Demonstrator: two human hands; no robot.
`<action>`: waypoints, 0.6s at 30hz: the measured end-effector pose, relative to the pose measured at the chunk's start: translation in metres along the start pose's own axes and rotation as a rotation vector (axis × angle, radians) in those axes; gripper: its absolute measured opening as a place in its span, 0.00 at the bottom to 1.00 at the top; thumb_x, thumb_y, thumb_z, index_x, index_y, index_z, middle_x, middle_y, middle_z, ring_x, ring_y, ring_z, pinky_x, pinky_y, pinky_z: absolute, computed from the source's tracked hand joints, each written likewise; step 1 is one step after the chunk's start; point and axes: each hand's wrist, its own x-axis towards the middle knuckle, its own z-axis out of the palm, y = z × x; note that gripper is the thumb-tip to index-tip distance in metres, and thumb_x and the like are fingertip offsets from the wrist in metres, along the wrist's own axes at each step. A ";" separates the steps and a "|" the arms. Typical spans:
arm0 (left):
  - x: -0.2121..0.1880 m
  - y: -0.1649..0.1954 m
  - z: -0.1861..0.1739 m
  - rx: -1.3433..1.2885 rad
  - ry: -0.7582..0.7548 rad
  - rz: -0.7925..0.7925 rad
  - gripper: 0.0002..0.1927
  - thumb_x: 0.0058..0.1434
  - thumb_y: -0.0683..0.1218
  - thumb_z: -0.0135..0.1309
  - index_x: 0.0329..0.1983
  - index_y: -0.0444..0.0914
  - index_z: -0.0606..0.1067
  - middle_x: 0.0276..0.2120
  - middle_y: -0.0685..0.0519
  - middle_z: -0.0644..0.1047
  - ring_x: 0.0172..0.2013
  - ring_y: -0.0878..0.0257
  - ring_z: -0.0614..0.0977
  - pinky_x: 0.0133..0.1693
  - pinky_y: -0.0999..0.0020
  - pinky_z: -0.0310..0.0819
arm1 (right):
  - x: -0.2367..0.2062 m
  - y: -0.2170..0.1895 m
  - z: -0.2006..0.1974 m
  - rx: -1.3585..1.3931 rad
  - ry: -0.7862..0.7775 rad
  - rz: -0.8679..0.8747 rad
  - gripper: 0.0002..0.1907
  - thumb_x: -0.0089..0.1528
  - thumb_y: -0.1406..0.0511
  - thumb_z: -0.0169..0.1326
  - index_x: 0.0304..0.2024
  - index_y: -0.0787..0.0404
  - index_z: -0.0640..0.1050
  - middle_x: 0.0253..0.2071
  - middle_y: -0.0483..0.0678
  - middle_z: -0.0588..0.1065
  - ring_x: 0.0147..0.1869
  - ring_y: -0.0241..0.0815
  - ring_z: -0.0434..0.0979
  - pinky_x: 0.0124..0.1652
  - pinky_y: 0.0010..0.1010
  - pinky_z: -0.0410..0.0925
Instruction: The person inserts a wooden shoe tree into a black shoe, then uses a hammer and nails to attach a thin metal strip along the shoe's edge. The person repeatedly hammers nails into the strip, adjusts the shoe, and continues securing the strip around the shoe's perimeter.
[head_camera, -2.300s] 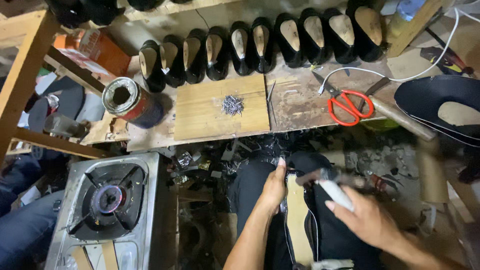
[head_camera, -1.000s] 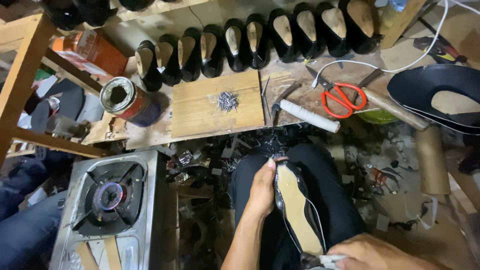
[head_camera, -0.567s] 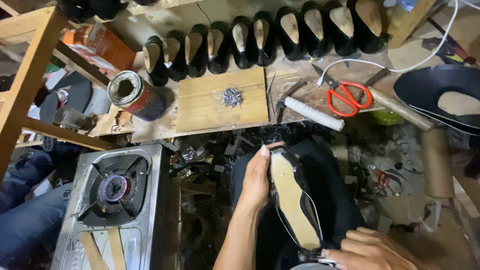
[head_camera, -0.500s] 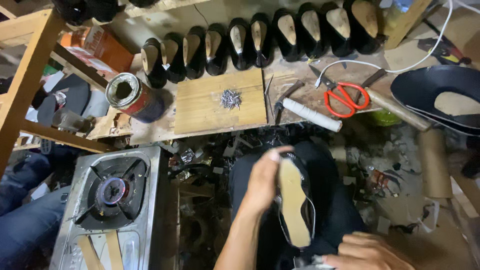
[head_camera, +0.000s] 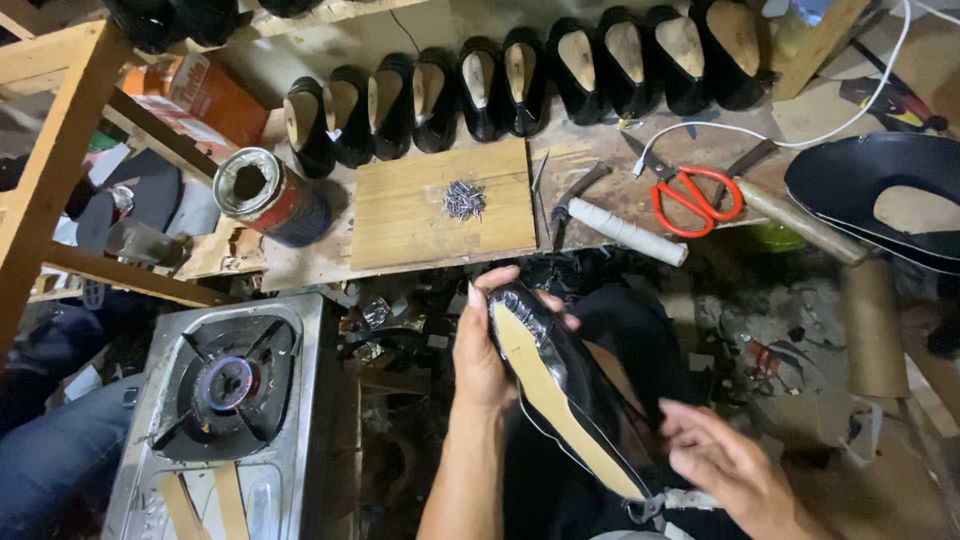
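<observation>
1. I see the left hand (head_camera: 482, 350) clenched around the toe end of the shoe (head_camera: 560, 385), thumb over its tip.
2. The shoe lies sole up across the lap, its tan insole facing the camera.
3. The right hand (head_camera: 725, 470) touches the heel end, fingers loosely curled; I cannot tell whether its grip is closed.
4. On the desk (head_camera: 610, 195) beyond: nails (head_camera: 463, 199) on a board (head_camera: 440, 205), a hammer (head_camera: 615, 222), scissors (head_camera: 692, 192), a can (head_camera: 270, 195).
5. A lit stove (head_camera: 225, 395) stands left.
</observation>
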 end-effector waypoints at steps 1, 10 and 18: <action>0.000 -0.004 0.003 -0.027 0.001 0.013 0.23 0.77 0.61 0.34 0.59 0.40 0.66 0.39 0.38 0.80 0.38 0.42 0.84 0.43 0.50 0.81 | -0.002 -0.002 0.011 0.025 0.077 -0.105 0.25 0.57 0.55 0.61 0.57 0.50 0.78 0.57 0.49 0.74 0.62 0.47 0.74 0.59 0.39 0.70; 0.009 -0.009 0.008 0.119 0.082 -0.018 0.32 0.74 0.63 0.30 0.60 0.32 0.67 0.57 0.39 0.77 0.58 0.45 0.79 0.61 0.48 0.73 | -0.014 -0.034 0.047 -0.157 0.402 -0.503 0.26 0.53 0.66 0.63 0.54 0.62 0.76 0.66 0.61 0.69 0.69 0.57 0.71 0.65 0.44 0.64; 0.003 -0.026 0.005 -0.012 0.027 -0.071 0.35 0.75 0.64 0.29 0.63 0.31 0.67 0.51 0.38 0.76 0.55 0.42 0.78 0.58 0.46 0.73 | -0.021 -0.052 0.058 -0.153 0.470 -0.696 0.30 0.53 0.64 0.64 0.56 0.68 0.73 0.66 0.66 0.67 0.70 0.60 0.70 0.63 0.45 0.68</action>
